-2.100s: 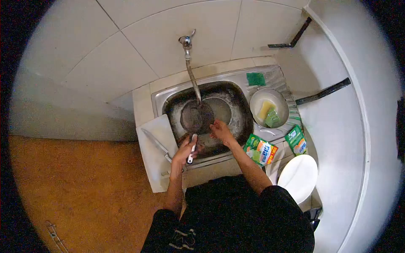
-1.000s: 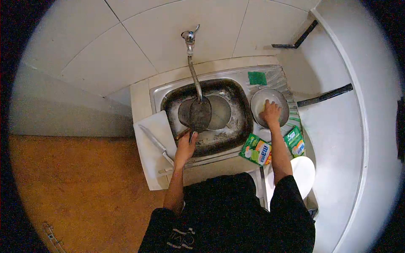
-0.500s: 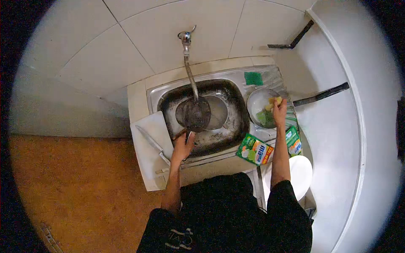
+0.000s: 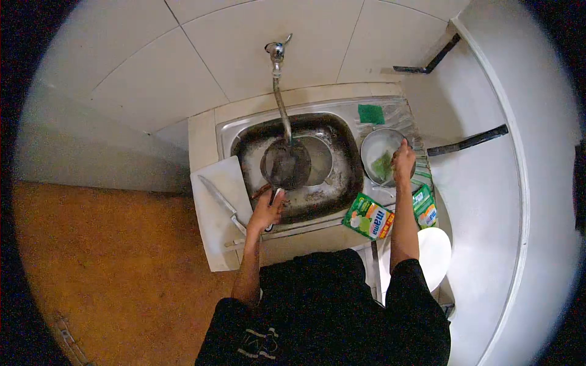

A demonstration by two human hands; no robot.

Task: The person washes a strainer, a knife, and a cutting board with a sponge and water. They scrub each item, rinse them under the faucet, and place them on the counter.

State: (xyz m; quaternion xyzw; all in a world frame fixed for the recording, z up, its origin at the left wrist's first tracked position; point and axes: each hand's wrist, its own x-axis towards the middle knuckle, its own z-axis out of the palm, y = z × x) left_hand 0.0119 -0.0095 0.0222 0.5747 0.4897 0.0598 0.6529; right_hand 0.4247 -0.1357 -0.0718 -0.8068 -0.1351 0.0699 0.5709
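My left hand (image 4: 267, 211) is closed around the handle of a small dark frying pan (image 4: 285, 165). The pan is in the sink (image 4: 342, 189), beneath the tap's spout, and partly covers a round metal pan (image 4: 320, 161). On the right, my right hand (image 4: 403, 161) reaches into a metal bowl (image 4: 368, 149) on the drainboard, fingers curled. The yellow sponge it held a moment ago is hidden by the hand. Greenish liquid or soap (image 4: 382, 168) shows in the bowl.
A knife (image 4: 218, 196) lies on a white cutting board (image 4: 207, 238) at the left. Behind the bowl is a green scouring pad (image 4: 370, 114). Green detergent pouches (image 4: 368, 218) and a white plate (image 4: 436, 259) are at the right. The tap (image 4: 278, 55) rises from the back wall.
My right hand has turned and lowered into the bowl, so the yellow sponge is out of sight. My left hand stays on the pan handle. The whole view has shifted slightly.
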